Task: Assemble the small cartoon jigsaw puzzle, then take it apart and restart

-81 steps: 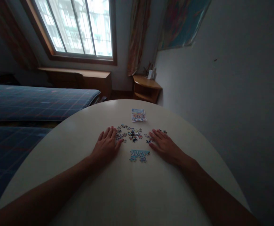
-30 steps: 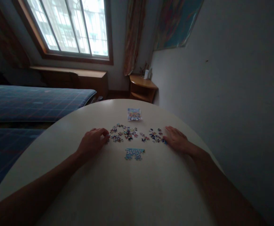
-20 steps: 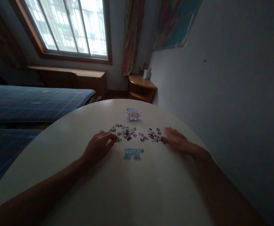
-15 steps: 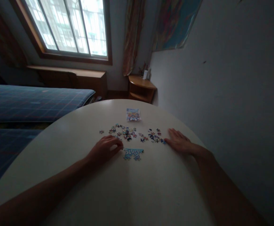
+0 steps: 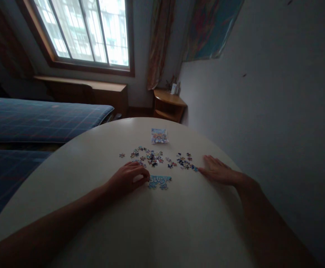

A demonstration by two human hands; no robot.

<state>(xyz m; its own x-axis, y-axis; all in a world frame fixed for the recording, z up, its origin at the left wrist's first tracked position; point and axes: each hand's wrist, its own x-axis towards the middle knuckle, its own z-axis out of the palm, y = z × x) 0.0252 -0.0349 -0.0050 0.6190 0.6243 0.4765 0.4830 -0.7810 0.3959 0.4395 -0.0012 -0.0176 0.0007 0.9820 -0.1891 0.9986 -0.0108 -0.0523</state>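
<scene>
Several joined jigsaw pieces with light-blue lettering [image 5: 160, 181] lie in front of me on the white table [image 5: 162, 227]. At the left edge of this joined section, my left hand [image 5: 133, 178] is closed in a pinch on a jigsaw piece, mostly hidden by the fingertips. My right hand [image 5: 216, 170] rests flat and open, its thumb tip beside the blue pieces at the right end of the right cluster [image 5: 184, 163]. Beyond my left hand spreads a larger pile of loose pieces [image 5: 152, 157]. One single piece [image 5: 122, 155] lies apart on the left.
A small picture packet [image 5: 159, 136] lies behind the loose pieces. Past the round table's left side is a bed with a blue plaid mattress [image 5: 47, 117]. A wooden corner stand [image 5: 170, 97] is beyond its far edge, and a wall [image 5: 268, 123] runs along the right.
My left hand has shifted slightly right, closer against the joined section's left edge. The right hand stays flat; the whole view has shifted slightly.
</scene>
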